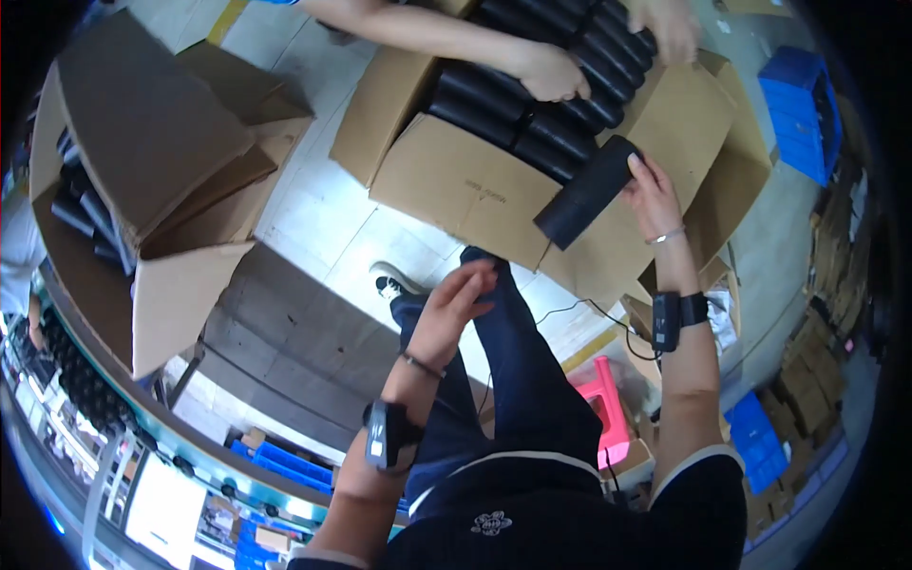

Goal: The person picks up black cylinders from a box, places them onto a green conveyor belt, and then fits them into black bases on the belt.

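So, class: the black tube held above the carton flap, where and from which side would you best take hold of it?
Take the black tube around its lower, free half, coming from the left side across its width. It lies tilted, the right hand already has its upper end, and its round, narrow body probably suits a wrap-around grip. The left hand is empty.

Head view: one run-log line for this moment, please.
right hand: holds black tube over open carton | left hand: empty, raised | another person's hands: on tubes in carton

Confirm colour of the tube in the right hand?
Black, matte-looking. The tube is held by the right hand over the cardboard box; head view shows it best.
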Action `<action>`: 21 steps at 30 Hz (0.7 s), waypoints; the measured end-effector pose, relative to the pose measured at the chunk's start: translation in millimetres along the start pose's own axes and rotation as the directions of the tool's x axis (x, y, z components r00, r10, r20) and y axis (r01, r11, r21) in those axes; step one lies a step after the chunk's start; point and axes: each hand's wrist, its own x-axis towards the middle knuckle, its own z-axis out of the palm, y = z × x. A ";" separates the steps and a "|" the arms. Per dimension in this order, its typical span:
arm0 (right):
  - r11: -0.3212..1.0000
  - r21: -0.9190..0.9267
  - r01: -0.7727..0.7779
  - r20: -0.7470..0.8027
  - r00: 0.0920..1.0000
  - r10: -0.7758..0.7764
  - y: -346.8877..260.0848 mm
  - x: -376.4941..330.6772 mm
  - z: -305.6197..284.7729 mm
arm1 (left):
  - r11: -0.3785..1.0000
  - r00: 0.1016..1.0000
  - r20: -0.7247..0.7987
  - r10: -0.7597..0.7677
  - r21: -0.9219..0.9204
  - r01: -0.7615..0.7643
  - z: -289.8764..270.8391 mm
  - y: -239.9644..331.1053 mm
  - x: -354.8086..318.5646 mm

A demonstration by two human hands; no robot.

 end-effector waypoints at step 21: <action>0.941 0.196 -0.276 0.595 0.796 0.110 86.1 -155.7 273.1 | 0.847 0.861 -0.224 0.457 -0.188 -0.498 -101.8 -44.5 -142.0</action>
